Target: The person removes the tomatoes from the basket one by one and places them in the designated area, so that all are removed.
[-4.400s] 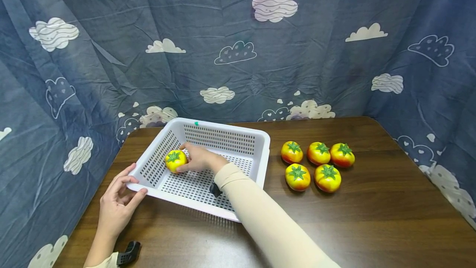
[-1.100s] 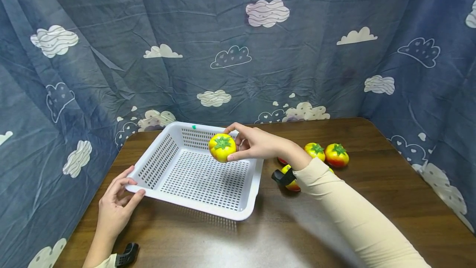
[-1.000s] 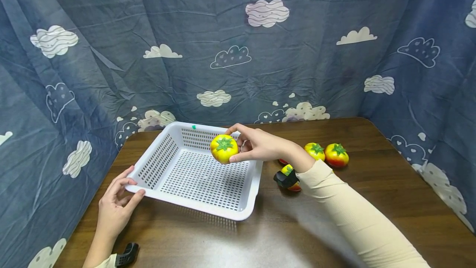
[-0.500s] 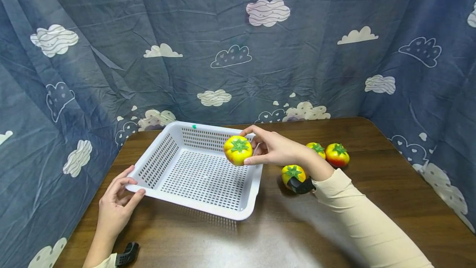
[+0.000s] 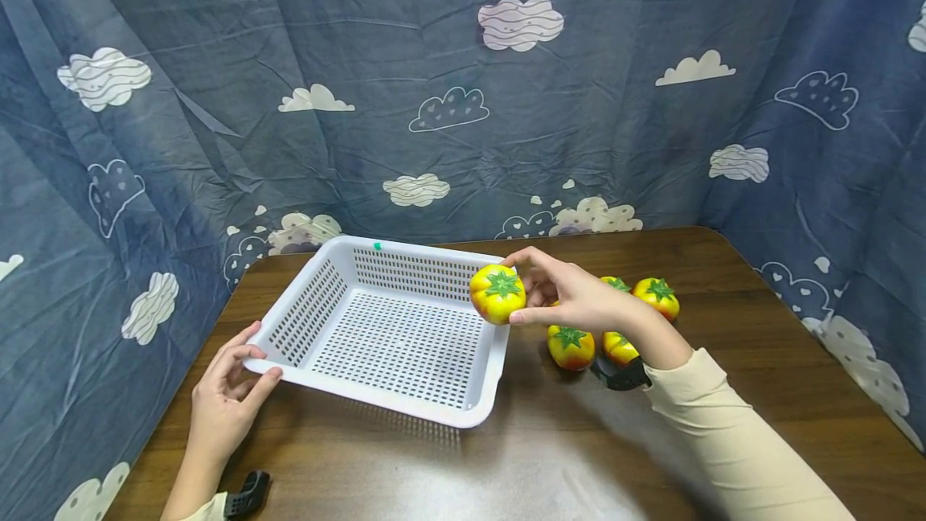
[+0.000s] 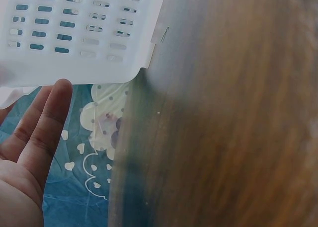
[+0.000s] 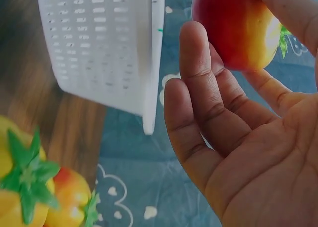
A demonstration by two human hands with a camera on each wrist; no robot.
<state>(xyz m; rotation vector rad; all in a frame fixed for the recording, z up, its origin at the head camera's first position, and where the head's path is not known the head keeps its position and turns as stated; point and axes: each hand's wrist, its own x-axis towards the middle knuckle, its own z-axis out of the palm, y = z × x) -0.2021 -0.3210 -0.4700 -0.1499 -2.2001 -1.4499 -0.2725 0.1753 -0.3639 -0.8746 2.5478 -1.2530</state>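
A yellow-and-red tomato (image 5: 497,294), likely artificial, with a green star-shaped top, is held between the thumb and fingers of my right hand (image 5: 579,293). It is up in the air at the right rim of a white perforated plastic basket (image 5: 405,404). In the right wrist view the tomato (image 7: 236,28) shows its red underside, pinched at the fingertips, while the other fingers stand loosely bent. My left hand (image 5: 230,392) holds the basket's front left corner, thumb at the front rim and fingers along the left side. The left wrist view shows its fingers (image 6: 54,108) against the basket wall (image 6: 74,68).
Several more tomatoes rest on the brown wooden table (image 5: 506,473) right of the basket, including a near one (image 5: 571,346) and a far right one (image 5: 657,297). My right forearm partly covers others. A blue cloud-patterned curtain (image 5: 448,38) hangs behind and at both sides.
My right hand took the tomato up out of the basket and has carried it right, from over the basket's middle to its right rim. The left hand has stayed at the corner.
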